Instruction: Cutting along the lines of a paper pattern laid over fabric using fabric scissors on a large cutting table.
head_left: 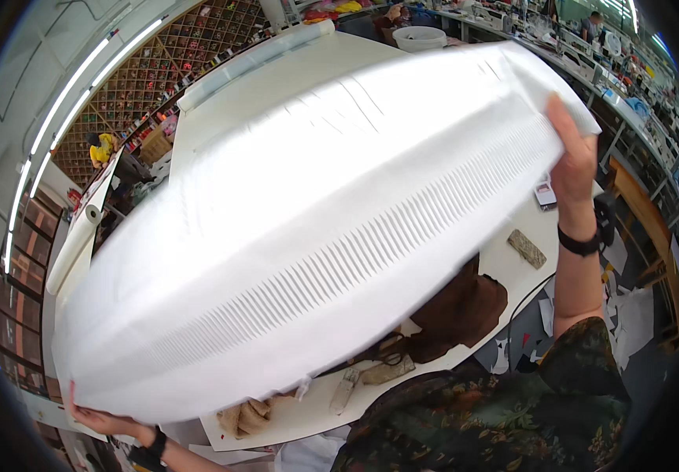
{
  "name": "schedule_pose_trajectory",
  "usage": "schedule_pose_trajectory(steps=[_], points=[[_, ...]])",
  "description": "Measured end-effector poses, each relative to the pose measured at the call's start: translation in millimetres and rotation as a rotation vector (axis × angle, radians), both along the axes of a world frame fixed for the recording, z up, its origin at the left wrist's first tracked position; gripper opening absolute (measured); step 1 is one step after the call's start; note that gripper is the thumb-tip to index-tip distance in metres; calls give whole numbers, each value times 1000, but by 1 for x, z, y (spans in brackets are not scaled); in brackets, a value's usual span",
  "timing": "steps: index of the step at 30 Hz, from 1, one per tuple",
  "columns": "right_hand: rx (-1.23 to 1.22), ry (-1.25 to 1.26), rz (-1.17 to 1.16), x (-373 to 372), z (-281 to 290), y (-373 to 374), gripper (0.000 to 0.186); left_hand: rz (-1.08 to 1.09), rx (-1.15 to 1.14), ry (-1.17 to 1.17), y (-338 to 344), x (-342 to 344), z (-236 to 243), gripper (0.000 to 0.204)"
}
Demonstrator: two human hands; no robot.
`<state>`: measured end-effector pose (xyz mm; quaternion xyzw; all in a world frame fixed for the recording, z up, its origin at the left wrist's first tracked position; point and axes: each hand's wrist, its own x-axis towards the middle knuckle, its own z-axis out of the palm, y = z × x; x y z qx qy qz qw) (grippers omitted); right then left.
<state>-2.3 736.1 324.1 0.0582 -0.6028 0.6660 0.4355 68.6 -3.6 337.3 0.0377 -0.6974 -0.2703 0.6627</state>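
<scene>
A large white sheet (308, 228), paper or thin cloth, is stretched in the air above the table and hides much of it. Along its length runs a band of many short dark lines, and a few longer thin lines cross its upper part. My left hand (103, 421) grips the sheet's lower left edge. At the upper right corner, my right hand (574, 161) pinches it with the thumb on top. Below the near edge lies a dark brown, leather-like piece (465, 311). Black scissor-like handles (391, 346) show beside it, partly covered.
Wrapped block-shaped weights (527, 248) and a crumpled beige cloth (245, 417) lie on the white table (446, 358). A long roll (253, 63) rests at its far end, near a white bucket (420, 38). Paper scraps (634, 318) litter the floor. A person in yellow (102, 148) is far left.
</scene>
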Motion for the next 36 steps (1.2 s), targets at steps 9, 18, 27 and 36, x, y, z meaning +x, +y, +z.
schedule_pose_trajectory(steps=[9, 18, 27, 36], points=[[-484, -567, -87, 154, -217, -10, 49, 47, -106, -883, 97, 116, -236, 27], [-567, -987, -185, 238, -368, 19, 41, -64, -217, -1397, 68, 203, -365, 14], [-478, -1074, -274, 183, -347, -78, 39, -87, -240, -1399, -10, 127, -350, 11], [-517, -1116, -249, 147, -388, -151, 42, -44, -176, -1310, -70, 74, -365, 21]])
